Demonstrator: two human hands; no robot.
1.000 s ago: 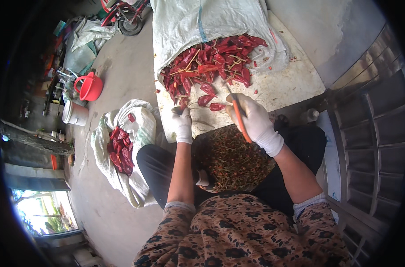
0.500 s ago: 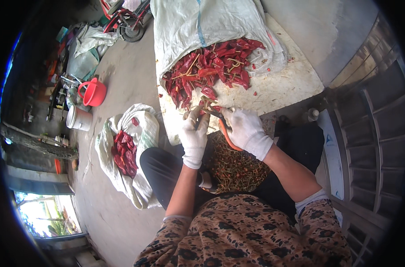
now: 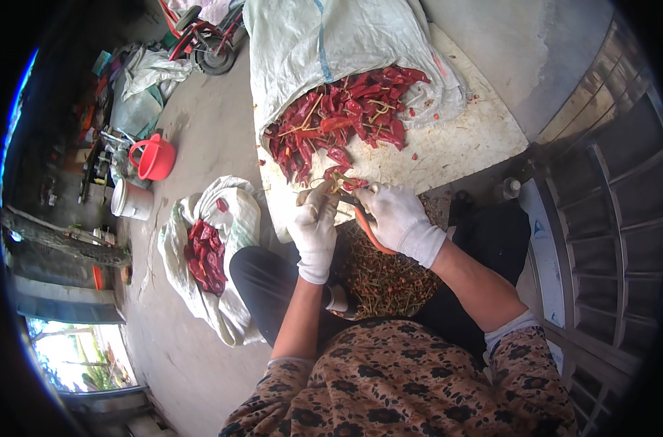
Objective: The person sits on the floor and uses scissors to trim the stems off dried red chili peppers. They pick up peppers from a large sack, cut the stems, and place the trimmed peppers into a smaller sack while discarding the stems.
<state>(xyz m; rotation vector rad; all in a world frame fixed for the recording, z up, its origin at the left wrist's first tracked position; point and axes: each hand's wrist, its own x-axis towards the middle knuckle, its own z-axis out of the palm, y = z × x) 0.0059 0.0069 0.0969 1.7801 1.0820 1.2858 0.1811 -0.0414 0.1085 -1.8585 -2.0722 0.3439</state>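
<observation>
Both my hands wear white gloves. My left hand (image 3: 314, 224) is closed, its fingertips pinching a dried red chili pepper by its pale stem (image 3: 339, 177). My right hand (image 3: 397, 216) wraps round shears with orange handles (image 3: 370, 231); the dark blades point left toward the pinching fingers and are partly hidden. A red piece of pepper (image 3: 354, 184) shows between the two hands. Just beyond them, a heap of dried red chili peppers (image 3: 339, 120) spills from the mouth of a large white woven sack (image 3: 288, 58).
Under the big sack lies a pale board (image 3: 484, 146). Cut stems and bits (image 3: 382, 277) pile up between my legs. At left, a smaller white sack (image 3: 237, 211) holds red peppers (image 3: 205, 258). Farther left stand a red bucket (image 3: 157, 159) and a white bucket (image 3: 132, 199).
Both hands stay close together, with only slight shifts. The shears' blades have dropped a little, and more of the red pepper piece shows by my right fingertips.
</observation>
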